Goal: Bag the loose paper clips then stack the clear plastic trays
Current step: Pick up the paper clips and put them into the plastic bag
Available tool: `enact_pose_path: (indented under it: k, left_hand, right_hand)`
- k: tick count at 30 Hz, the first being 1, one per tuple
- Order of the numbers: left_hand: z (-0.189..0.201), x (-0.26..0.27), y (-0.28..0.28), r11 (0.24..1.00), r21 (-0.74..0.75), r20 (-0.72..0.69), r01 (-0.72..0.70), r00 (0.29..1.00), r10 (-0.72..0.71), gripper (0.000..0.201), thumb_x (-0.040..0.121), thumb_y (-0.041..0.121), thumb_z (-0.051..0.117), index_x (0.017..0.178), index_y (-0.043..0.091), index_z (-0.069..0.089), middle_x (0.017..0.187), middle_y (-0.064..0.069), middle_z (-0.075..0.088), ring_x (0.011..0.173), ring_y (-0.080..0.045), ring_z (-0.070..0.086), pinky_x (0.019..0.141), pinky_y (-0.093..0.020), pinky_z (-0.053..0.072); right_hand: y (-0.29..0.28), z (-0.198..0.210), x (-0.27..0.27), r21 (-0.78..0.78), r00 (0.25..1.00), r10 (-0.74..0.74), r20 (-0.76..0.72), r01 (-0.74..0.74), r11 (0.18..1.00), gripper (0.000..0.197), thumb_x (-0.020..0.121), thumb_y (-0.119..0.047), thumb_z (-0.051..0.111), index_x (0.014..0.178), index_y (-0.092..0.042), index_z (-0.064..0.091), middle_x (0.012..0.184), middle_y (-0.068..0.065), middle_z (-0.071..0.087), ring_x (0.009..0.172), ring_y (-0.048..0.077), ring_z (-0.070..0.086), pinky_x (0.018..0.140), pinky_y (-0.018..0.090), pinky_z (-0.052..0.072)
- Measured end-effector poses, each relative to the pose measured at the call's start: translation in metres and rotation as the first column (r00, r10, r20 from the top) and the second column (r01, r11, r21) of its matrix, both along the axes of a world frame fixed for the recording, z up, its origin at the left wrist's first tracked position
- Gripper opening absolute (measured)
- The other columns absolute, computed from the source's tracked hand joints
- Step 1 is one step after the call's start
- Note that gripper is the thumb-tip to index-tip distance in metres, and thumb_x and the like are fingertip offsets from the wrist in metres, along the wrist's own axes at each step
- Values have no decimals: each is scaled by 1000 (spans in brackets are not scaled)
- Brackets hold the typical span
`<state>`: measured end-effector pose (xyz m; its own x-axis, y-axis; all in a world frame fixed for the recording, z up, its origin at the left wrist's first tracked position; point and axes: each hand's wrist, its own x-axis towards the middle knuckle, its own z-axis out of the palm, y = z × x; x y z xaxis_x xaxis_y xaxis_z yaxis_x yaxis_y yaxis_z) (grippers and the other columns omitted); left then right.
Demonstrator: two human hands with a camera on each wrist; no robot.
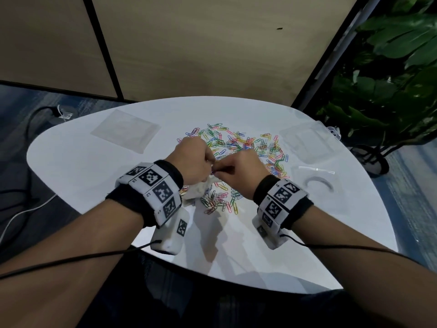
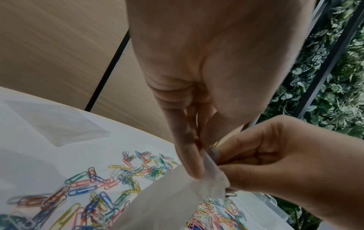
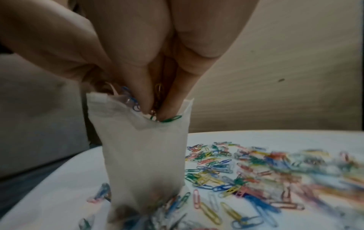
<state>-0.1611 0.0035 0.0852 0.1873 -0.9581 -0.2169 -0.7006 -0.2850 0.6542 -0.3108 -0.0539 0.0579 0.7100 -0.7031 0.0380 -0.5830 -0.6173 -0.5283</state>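
A small white translucent bag (image 1: 199, 189) stands on the white table (image 1: 94, 185), amid loose coloured paper clips (image 1: 236, 143). My left hand (image 1: 208, 166) pinches the bag's rim (image 2: 208, 174) and holds its mouth open. My right hand (image 1: 220, 170) pinches several paper clips (image 3: 157, 93), fingertips (image 3: 145, 107) down inside the bag's mouth (image 3: 143, 155). Some clips show darkly through the bag's bottom. One clear plastic tray (image 1: 125, 130) lies at the far left, another (image 1: 309, 140) at the far right.
A clear zip bag (image 1: 316, 178) with a curved band inside lies right of the clips. Wooden wall panels rise behind the table. A leafy plant (image 1: 390, 67) stands at the right. Cables (image 1: 23, 209) run over the floor at the left.
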Motion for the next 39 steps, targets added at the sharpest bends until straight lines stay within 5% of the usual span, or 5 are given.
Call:
enact_pose_path:
  k: [13, 21, 24, 27, 39]
  left_hand:
    - [-3, 5, 0, 997, -71, -27, -28, 999, 26, 28, 89, -2, 55, 97, 8, 81, 77, -8, 76, 75, -19, 75, 88, -36, 61]
    - [0, 17, 1, 993, -81, -6, -90, 996, 90, 25, 91, -2, 56, 100, 7, 77, 67, 1, 68, 67, -17, 74, 79, -29, 60]
    - [1, 23, 3, 993, -76, 10, -94, 995, 95, 27, 89, -3, 57, 100, 7, 79, 64, 8, 63, 71, -18, 73, 84, -34, 61]
    - [6, 27, 7, 991, -95, -3, -89, 996, 89, 27, 90, -2, 56, 97, 7, 80, 68, -1, 71, 70, -18, 75, 83, -34, 62]
    - [15, 64, 22, 984, -110, 48, -141, 988, 147, 29, 90, 0, 54, 96, 10, 80, 70, -4, 74, 60, -1, 65, 85, -32, 60]
  right_hand:
    - [3, 3, 26, -99, 928, -3, -372, -36, 994, 39, 90, -4, 49, 112, -26, 72, 101, 7, 71, 96, 24, 61, 86, 30, 48]
    - [-9, 19, -5, 57, 945, -278, 175, 272, 961, 30, 82, -3, 55, 75, -22, 77, 68, -8, 70, 61, 17, 67, 65, 27, 57]
    - [-23, -20, -36, 130, 932, -328, -156, 348, 928, 15, 83, -16, 69, 96, -22, 74, 87, -6, 71, 76, 13, 66, 81, 35, 58]
    - [-16, -63, -58, 191, 842, -132, -523, 267, 944, 63, 76, -39, 79, 132, -25, 54, 119, 3, 58, 101, 20, 60, 93, 36, 51]
    - [18, -94, -2, -7, 876, 51, -479, -61, 998, 44, 87, -24, 65, 130, -23, 58, 117, 8, 54, 105, 28, 55, 90, 37, 50]
